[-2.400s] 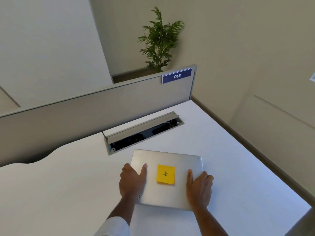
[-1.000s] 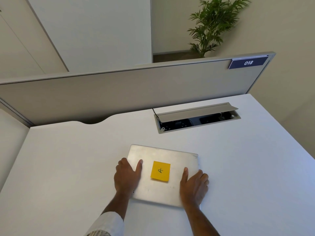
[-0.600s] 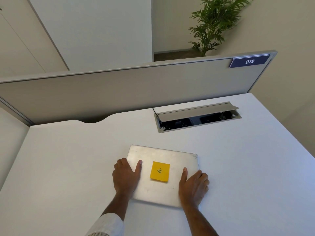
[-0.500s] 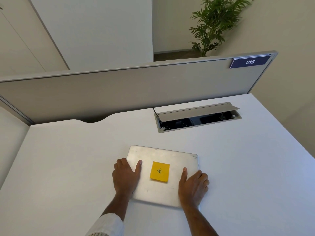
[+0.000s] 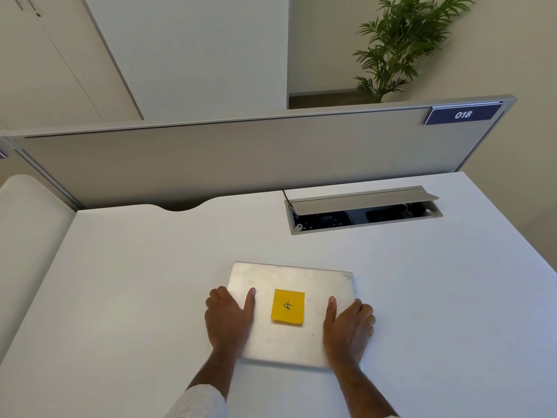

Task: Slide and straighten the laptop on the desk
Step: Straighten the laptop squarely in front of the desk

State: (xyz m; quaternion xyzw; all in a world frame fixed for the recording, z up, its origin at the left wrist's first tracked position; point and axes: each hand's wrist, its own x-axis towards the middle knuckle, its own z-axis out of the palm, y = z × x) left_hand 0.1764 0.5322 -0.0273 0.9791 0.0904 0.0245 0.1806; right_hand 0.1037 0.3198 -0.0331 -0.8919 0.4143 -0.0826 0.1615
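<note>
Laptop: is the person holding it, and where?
Yes. Both hands clasp the closed laptop by its side edges: left hand on the left edge, right hand on the right, thumbs on the lid.

We see bare desk (image 5: pixel 135 282) open at 9, 3 and 12 o'clock of the laptop (image 5: pixel 291 312). At 1 o'clock the open cable tray (image 5: pixel 361 212) interrupts the surface, and the partition (image 5: pixel 241 158) walls off 12 o'clock beyond.

The hands (image 5: pixel 289 324) cover the laptop's (image 5: pixel 289 279) side edges; both forearms run off the bottom edge.
</note>
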